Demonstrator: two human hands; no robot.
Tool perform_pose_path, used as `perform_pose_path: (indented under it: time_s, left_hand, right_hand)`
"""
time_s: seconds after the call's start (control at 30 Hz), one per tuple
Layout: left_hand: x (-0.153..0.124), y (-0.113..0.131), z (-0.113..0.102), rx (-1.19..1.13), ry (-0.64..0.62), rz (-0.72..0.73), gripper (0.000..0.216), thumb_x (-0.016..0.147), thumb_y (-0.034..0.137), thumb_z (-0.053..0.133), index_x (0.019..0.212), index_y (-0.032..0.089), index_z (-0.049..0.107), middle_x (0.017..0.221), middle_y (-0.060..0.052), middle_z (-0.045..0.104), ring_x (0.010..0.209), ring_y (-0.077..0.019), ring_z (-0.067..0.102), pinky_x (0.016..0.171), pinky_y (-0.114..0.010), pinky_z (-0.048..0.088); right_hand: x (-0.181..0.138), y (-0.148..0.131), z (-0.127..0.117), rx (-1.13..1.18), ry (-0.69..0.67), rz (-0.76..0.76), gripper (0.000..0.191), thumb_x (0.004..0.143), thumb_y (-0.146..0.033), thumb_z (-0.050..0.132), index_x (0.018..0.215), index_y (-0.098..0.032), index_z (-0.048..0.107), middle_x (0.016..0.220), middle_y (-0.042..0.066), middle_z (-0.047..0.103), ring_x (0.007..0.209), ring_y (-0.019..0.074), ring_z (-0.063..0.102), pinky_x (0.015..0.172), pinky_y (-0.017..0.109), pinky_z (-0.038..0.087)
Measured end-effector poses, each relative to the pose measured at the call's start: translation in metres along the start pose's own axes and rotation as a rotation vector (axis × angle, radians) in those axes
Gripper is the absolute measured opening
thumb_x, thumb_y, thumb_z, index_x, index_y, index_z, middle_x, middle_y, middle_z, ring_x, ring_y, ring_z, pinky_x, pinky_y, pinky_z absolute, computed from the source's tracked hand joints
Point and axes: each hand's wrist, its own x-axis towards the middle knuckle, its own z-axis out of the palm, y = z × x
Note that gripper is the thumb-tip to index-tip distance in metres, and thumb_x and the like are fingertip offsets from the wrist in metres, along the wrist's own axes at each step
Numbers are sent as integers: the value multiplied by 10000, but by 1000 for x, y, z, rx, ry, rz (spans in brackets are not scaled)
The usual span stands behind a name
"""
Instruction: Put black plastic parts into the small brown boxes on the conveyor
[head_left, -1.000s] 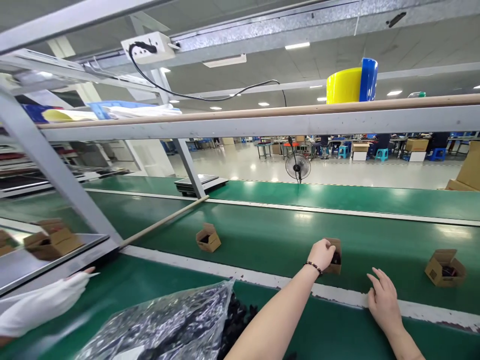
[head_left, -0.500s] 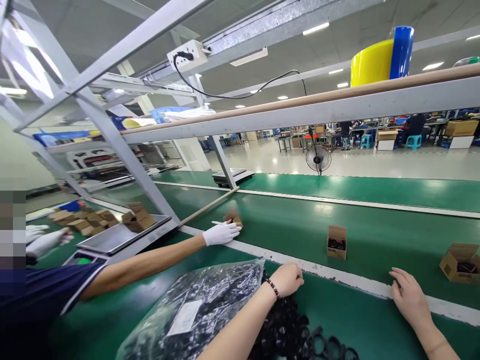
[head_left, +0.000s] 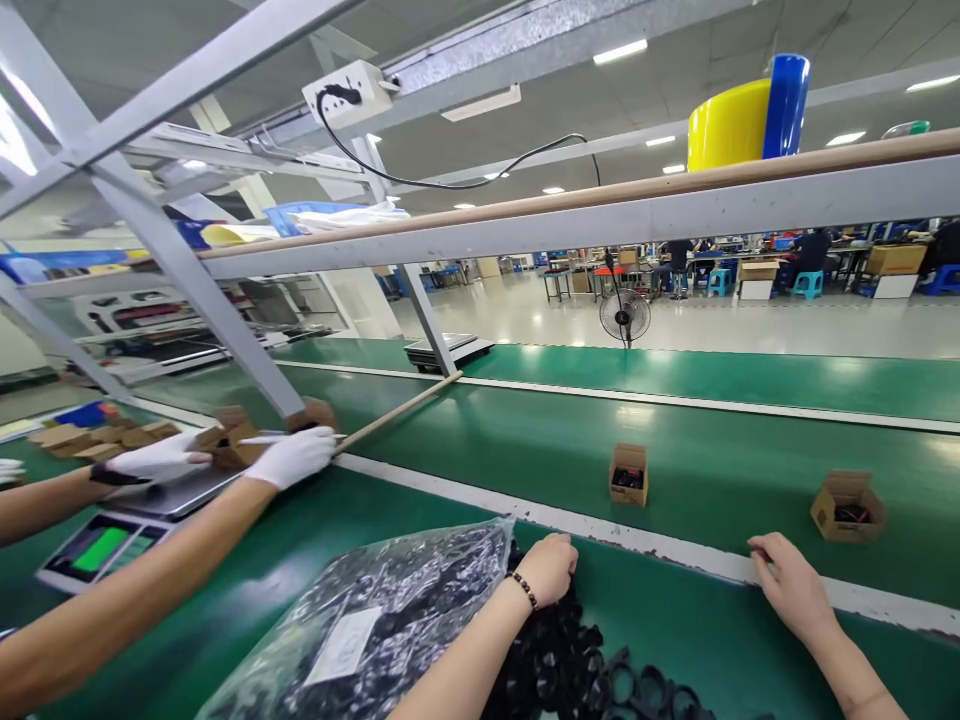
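My left hand (head_left: 551, 568), with a beaded bracelet at the wrist, is curled closed just above a pile of black plastic rings (head_left: 559, 670). What its fingers hold, if anything, is hidden. A clear plastic bag (head_left: 420, 590) full of black parts lies beside that forearm. Over the white strip at the belt's near edge, my right hand (head_left: 793, 585) hovers with loosely bent fingers apart, holding nothing. Beyond it, an open small cardboard box (head_left: 847, 508) with dark contents sits on the green belt (head_left: 735, 460). Another open box (head_left: 628, 474) stands farther left, past my left hand.
At left, a co-worker's white-gloved hand (head_left: 296, 455) is at a carton, and the other glove (head_left: 161, 457) is over a weighing scale (head_left: 97, 550) holding an open box. Folded cartons (head_left: 64, 440) lie behind. A shelf rail (head_left: 525, 235) crosses above the belt.
Both open boxes have shifted left along the belt. The co-worker's gloved hand has moved left from the belt toward the scale with a carton. My hands keep nearly the same pose.
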Motion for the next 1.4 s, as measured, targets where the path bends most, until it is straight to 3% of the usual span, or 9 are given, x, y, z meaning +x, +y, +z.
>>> perform_pose_path:
  time_s: [0.2,0.4,0.53,0.63,0.9,1.03,1.13,1.23,1.4]
  left_hand:
    - [0,12,-6,-68,100,4,168,713,81,499,682,183,629,842,-47,608,879,-196,555,772,-264,399]
    - [1,40,-11,-260,190,57,136,763,145,502,697,188,612,793,-9,574,781,-159,547,717,-237,392]
    - [5,52,-11,-357,225,70,117,740,148,509,656,183,581,742,-2,550,740,-159,532,702,-242,389]
    - [8,58,-9,-401,218,69,121,734,137,501,642,180,567,727,-1,547,720,-155,527,695,-239,386]
    - [11,67,-2,-462,200,85,121,719,151,490,644,183,579,731,-7,560,714,-159,531,689,-245,395]
    - [11,65,1,-495,216,101,106,702,160,498,634,181,576,736,-7,560,708,-160,528,682,-249,396]
    - [11,64,3,-518,206,94,100,701,167,505,629,181,574,727,-3,561,706,-162,527,676,-248,395]
    - [9,64,3,-542,200,87,102,700,159,511,622,180,573,710,2,560,706,-156,531,664,-236,390]
    - [7,62,5,-583,192,70,100,698,143,518,629,174,583,701,3,566,686,-149,533,634,-223,384]
  right_hand:
    - [-22,-101,-25,83,-709,-26,31,682,-235,574,660,-224,591,717,-24,588,652,131,524,562,224,341]
    - [-35,-141,-16,-22,-909,-83,104,657,-175,578,566,-219,553,642,-33,545,589,114,466,532,215,301]
    - [-25,-129,-31,78,-742,-75,155,648,-100,542,725,-231,567,800,-38,580,677,107,514,569,194,333]
    - [-17,-103,-32,-84,-509,-62,178,713,-80,509,814,-208,579,904,11,578,778,142,549,666,229,377]
    - [-12,-37,18,-578,-254,-114,212,784,-58,499,665,-169,634,797,60,582,774,214,549,670,308,396]
    - [2,-13,6,-525,-95,-241,333,827,-18,358,689,-181,613,841,63,573,725,166,531,678,282,425]
    - [32,2,-11,-537,84,-324,361,853,-39,309,853,-170,645,1020,106,581,946,208,533,826,320,430]
    - [67,10,-19,-593,119,-380,364,854,-52,316,906,-157,661,1114,122,577,1076,243,493,923,375,387]
    - [100,9,3,-606,30,-397,338,835,-51,355,822,-147,679,1018,111,636,934,209,560,903,355,376]
